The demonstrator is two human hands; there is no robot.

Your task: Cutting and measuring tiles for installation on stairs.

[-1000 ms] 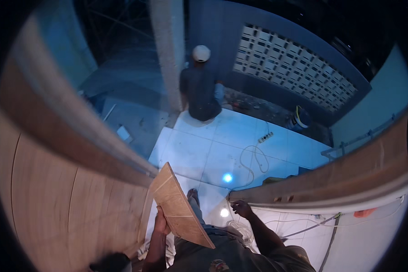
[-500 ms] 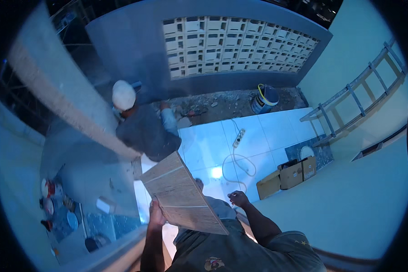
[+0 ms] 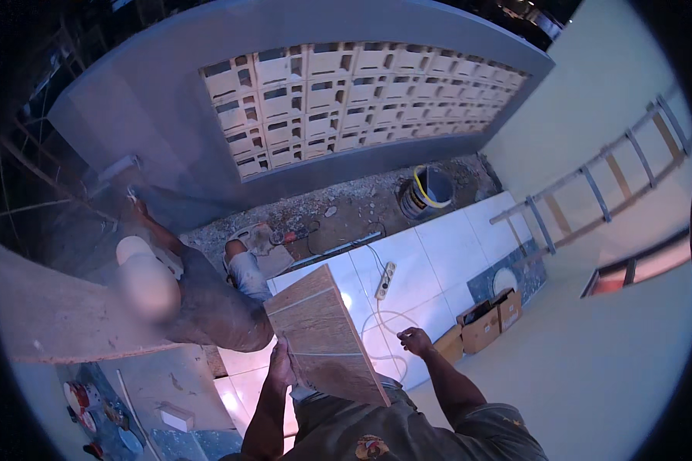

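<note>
My left hand (image 3: 281, 363) grips the left edge of a wood-look tile (image 3: 321, 332), brown with pale lines across it. The tile is tilted in front of my body. To the right of it, apart from it, my right hand (image 3: 415, 340) hangs over the floor with its fingers curled together. Whatever may be in those fingers is too small to make out. A co-worker (image 3: 215, 303) crouches at the left, one arm stretched toward the grey wall, where a pale roller-like tool (image 3: 119, 167) shows near that hand.
White floor tiles (image 3: 430, 253) carry a power strip (image 3: 386, 280) with a looping cable. A bucket (image 3: 427, 196) stands on rubble by the block-screen wall (image 3: 361, 92). Cardboard boxes (image 3: 488, 323) and a leaning ladder (image 3: 592, 188) are at the right. Paint containers (image 3: 81, 403) sit at lower left.
The view has swung left, bringing the co-worker's outstretched arm into sight. The tile stays in my left hand. My right hand remains curled beside it.
</note>
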